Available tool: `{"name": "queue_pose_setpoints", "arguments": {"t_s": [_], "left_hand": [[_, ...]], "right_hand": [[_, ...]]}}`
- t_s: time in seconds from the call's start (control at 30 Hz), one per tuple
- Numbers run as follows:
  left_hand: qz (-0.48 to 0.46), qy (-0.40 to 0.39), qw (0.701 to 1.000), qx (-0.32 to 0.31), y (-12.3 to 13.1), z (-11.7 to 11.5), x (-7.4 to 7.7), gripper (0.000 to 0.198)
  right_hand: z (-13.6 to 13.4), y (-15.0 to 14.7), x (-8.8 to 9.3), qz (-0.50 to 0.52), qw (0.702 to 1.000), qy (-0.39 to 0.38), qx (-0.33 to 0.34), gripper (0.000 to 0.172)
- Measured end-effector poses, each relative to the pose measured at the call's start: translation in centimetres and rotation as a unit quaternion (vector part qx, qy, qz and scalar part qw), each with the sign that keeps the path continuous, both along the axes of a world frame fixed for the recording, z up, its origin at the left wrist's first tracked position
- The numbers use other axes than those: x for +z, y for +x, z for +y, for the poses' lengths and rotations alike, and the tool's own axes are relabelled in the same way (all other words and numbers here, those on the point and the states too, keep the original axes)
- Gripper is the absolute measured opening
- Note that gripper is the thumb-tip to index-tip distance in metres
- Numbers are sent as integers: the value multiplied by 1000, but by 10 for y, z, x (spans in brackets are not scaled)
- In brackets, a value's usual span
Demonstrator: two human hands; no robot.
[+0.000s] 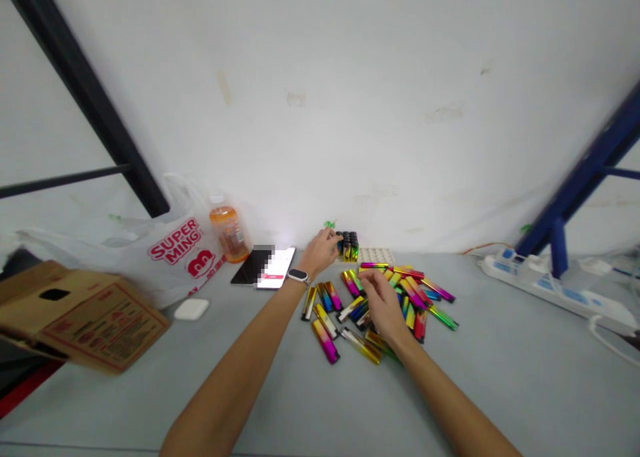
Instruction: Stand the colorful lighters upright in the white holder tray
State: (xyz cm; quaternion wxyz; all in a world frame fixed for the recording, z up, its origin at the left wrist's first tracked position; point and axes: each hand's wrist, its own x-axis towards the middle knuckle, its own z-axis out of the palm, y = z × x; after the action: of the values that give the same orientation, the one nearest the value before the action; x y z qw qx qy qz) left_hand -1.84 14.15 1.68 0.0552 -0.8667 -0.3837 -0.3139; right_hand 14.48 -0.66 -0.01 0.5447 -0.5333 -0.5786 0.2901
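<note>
Shiny multicoloured lighters (417, 291) lie in a loose heap on the grey table, several more spread to its left. Against the wall, a tight block of lighters (350, 248) stands upright with black tops upward. My left hand (321, 250), with a band on its wrist, is at the left side of this block, fingers closed on a lighter mostly hidden by them. Over the left part of the heap is my right hand (384, 303), thumb and fingers pinched beside a pink and green lighter. Whatever is between those fingertips cannot be made out.
A pale gridded tray (377, 255) sits behind the heap. To the left are a phone (274, 270), an orange drink bottle (230, 233), a white plastic bag (165, 257), a small white case (191, 309) and a cardboard box (105, 323). A power strip (560, 287) lies right.
</note>
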Motion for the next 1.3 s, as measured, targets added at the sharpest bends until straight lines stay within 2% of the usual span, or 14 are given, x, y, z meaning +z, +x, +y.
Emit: {"name": "queue_pose_setpoints", "arguments": {"t_s": [0.13, 0.3, 0.57, 0.67, 0.73, 0.83, 0.93, 1.07, 1.2, 1.3], "left_hand": [[31, 14, 999, 24, -1, -4, -1, 42], [12, 21, 999, 47, -4, -20, -6, 48], [15, -28, 999, -22, -12, -73, -10, 25], [18, -63, 997, -37, -17, -86, -16, 24], [14, -80, 995, -51, -19, -91, -20, 26], [0, -88, 994, -64, -19, -94, -23, 36], [-30, -103, 992, -70, -17, -97, -20, 41], [-134, -169, 971, -103, -11, -104, -13, 24], [-243, -246, 932, -109, -2, -117, -10, 20], [-265, -233, 930, -101, 0, -124, -7, 22]], "right_hand": [[9, 12, -4, -143, 989, 26, -37, 18], [17, 17, -2, -310, 950, -22, -39, 13], [27, -5, 6, -491, 869, -38, -52, 22], [32, -13, 8, -518, 853, -50, -46, 27], [34, -16, 10, -519, 853, -53, -36, 27], [35, -14, 13, -485, 874, -35, -16, 21], [33, -6, 15, -398, 917, 17, -12, 15], [27, 5, 7, -194, 977, 90, 10, 17], [18, 4, -1, -30, 992, 121, 28, 20], [9, -3, 1, 67, 991, 105, 48, 22]]}}
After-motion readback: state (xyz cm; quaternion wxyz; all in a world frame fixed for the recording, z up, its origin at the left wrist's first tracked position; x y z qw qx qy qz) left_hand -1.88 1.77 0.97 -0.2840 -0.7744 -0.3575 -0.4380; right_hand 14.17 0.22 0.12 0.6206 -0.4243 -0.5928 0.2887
